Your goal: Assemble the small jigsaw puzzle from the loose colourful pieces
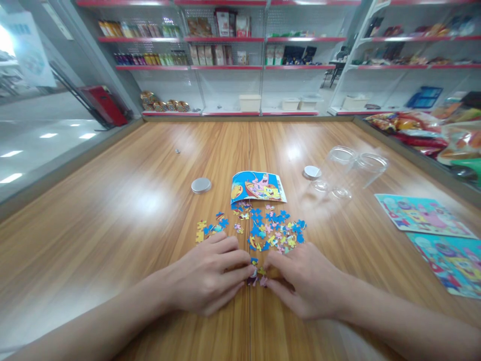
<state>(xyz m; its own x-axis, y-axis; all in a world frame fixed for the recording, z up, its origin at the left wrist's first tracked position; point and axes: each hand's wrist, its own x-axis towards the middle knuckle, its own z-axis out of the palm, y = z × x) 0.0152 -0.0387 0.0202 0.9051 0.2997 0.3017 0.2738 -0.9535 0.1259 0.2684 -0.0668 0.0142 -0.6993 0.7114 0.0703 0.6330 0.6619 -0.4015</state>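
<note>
Both my hands rest low on a wooden table (131,210), fingertips meeting at its middle seam. My left hand (210,276) and my right hand (300,281) pinch small jigsaw pieces (256,279) between their fingertips, pressing them together on the wood. Just beyond lies a loose scatter of several blue, yellow and pink puzzle pieces (263,230). Behind the scatter a cartoon reference picture (257,187) lies flat.
A round metal lid (201,185) lies left of the picture, another lid (311,172) to its right beside two clear plastic jars (349,168) on their sides. Two finished puzzle sheets (424,215) lie at right. Snack bags (413,128) and shop shelves (225,65) stand behind.
</note>
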